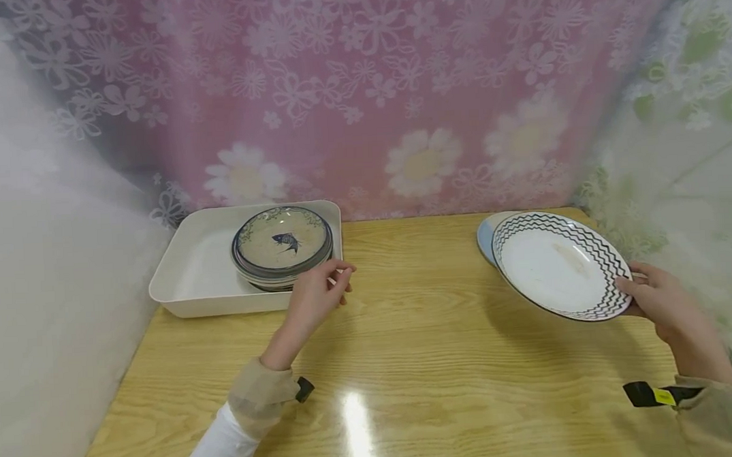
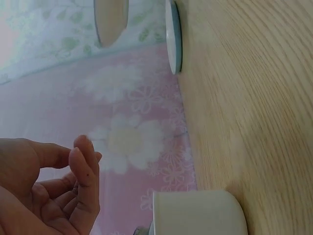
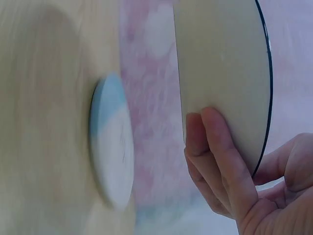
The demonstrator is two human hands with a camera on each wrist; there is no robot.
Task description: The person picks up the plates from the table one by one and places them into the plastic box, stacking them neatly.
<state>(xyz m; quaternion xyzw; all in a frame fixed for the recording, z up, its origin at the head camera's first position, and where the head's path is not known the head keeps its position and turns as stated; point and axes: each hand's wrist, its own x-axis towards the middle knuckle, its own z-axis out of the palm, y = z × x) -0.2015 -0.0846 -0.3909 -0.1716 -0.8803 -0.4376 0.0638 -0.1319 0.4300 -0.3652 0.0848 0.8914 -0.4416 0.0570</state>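
A white plate with a black zigzag rim hangs tilted above the right side of the table, gripped at its right edge by my right hand. In the right wrist view, the fingers lie against its cream underside, the thumb on the other face. My left hand holds nothing; its fingers are loosely curled near the front right corner of a white tray. Inside that tray sits a stack of plates, the top plate showing a blue fish. How many lie below is unclear.
A flat round light-blue and white piece lies on the wooden table at the back right, partly covered by the plate from above. A pink flowered cloth hangs behind the table, with pale cloth at both sides.
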